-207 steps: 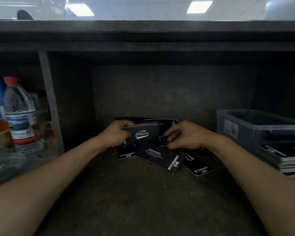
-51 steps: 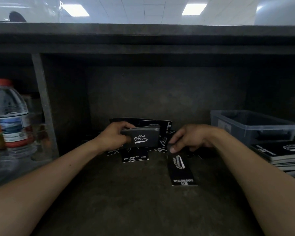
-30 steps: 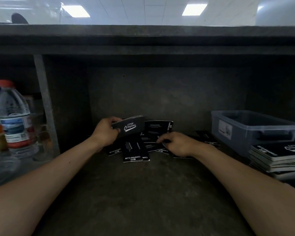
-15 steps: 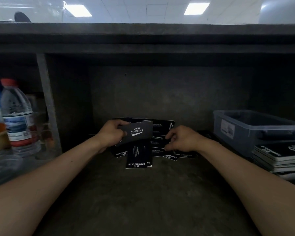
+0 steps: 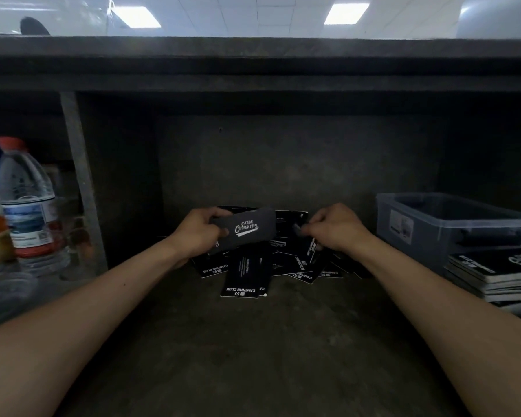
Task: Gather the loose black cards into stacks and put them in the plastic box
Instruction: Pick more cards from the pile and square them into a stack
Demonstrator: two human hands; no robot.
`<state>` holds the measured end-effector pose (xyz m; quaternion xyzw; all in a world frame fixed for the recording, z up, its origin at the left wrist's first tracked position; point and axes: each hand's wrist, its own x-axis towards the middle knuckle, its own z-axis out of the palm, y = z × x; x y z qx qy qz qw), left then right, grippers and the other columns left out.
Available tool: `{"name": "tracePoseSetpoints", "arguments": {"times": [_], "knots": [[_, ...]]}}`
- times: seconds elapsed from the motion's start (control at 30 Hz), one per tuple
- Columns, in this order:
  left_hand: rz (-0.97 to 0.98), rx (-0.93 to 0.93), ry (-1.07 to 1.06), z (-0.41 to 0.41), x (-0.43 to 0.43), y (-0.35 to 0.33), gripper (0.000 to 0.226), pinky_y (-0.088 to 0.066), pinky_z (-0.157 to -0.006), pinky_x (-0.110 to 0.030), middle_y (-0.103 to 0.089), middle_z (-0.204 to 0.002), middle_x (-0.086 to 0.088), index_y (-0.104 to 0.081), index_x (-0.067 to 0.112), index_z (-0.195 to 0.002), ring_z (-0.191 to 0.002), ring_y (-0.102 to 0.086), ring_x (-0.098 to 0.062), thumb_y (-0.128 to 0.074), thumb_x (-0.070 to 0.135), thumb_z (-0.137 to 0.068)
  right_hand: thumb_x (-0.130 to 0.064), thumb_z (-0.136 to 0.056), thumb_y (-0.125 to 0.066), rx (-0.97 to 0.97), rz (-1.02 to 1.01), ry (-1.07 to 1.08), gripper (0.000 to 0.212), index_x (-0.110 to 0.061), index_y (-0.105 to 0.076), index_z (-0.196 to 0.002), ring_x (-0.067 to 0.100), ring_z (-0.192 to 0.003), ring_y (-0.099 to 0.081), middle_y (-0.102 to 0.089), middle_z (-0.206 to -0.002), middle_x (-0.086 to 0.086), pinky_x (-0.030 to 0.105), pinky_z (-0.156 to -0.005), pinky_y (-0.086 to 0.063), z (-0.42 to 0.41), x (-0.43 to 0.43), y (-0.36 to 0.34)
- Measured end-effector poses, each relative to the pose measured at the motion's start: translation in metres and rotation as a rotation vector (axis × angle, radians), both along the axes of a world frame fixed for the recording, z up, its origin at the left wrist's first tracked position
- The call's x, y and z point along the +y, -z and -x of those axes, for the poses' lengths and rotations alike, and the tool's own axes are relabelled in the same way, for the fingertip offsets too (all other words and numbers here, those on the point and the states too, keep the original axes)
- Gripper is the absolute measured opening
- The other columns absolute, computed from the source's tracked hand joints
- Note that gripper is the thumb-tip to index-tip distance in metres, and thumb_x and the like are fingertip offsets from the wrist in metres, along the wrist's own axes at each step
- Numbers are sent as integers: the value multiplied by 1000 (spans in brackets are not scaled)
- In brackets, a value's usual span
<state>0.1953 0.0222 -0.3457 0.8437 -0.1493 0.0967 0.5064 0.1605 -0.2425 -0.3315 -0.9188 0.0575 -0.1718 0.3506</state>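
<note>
My left hand grips a stack of black cards with white "Club Camping" lettering, held above the shelf floor. My right hand pinches a single black card that hangs down on edge, just right of the stack. Under both hands, several loose black cards lie scattered at the back of the dark shelf. The clear plastic box stands at the right, apart from both hands.
A pile of black booklets lies in front of the box at the right edge. Left of a metal upright stand a water bottle and other containers. A low shelf board runs overhead.
My right hand has lifted one card off the scattered pile and brought it up toward the stack in my left hand. The left hand has stayed almost still.
</note>
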Motion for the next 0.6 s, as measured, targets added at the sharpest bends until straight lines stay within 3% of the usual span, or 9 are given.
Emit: {"name": "tracePoseSetpoints", "arguments": {"times": [0.07, 0.17, 0.23, 0.3, 0.4, 0.5, 0.53, 0.6], "knots": [[-42, 3, 43, 2, -2, 2, 34, -56, -77, -30, -70, -106, -4, -66, 26, -109, -88, -66, -13, -62, -3, -91, -33, -80, -75, -19, -49, -11, 19, -19, -64, -74, 10, -52, -65, -68, -52, -2, 23, -51, -43, 3, 6, -3], [-68, 6, 84, 3, -4, 3, 38, -57, -77, -28, -69, -102, 4, -64, 34, -102, -86, -66, -9, -63, -2, -90, -27, -85, -74, 32, -318, -151, 18, -14, -62, -83, 18, -59, -72, -72, -72, 6, 23, -43, -48, 10, 20, -2], [-68, -2, 85, 4, -4, 3, 39, -57, -72, -23, -69, -100, 5, -65, 32, -104, -82, -66, -8, -63, -4, -89, -27, -94, -66, 83, -395, -246, 14, -13, -64, -93, 15, -71, -72, -73, -92, 8, 25, -53, -54, 13, 26, 1], [-59, 5, 96, 5, -4, 3, 40, -57, -72, -22, -70, -100, 5, -65, 30, -105, -82, -66, -8, -63, -5, -87, -14, -96, -61, 40, -343, -261, 3, -15, -64, -95, 14, -81, -68, -73, -100, 9, 27, -64, -53, 12, 25, 4], [-51, 21, 100, 7, -5, 2, 43, -57, -79, -28, -70, -105, 2, -65, 32, -104, -88, -68, -13, -67, -5, -83, -4, -79, -79, -41, -227, -215, 33, -17, -61, -104, 20, -93, -66, -70, -103, 9, 34, -82, -55, 5, 14, 11], [-92, 8, 107, 11, -5, 1, 45, -55, -73, -14, -69, -109, 6, -64, 32, -109, -92, -68, -7, -74, 0, -78, -23, -62, -94, -65, -43, -153, 83, -16, -52, -134, 24, -115, -61, -64, -124, 5, 41, -102, -49, 1, 7, 17], [-109, 10, 115, 12, -5, 0, 46, -54, -72, -11, -69, -110, 7, -65, 30, -113, -94, -68, -6, -76, 3, -77, -32, -60, -94, -73, 13, -138, 94, -18, -48, -140, 22, -122, -57, -62, -129, 3, 40, -105, -46, 1, 7, 20], [-133, 21, 135, 15, -6, -2, 53, -53, -73, -12, -70, -111, 6, -63, 28, -121, -97, -68, -8, -80, 7, -75, -45, -59, -92, -91, 48, -114, 95, -21, -48, -140, 19, -122, -56, -62, -130, -1, 35, -104, -46, 0, 8, 24]]}}
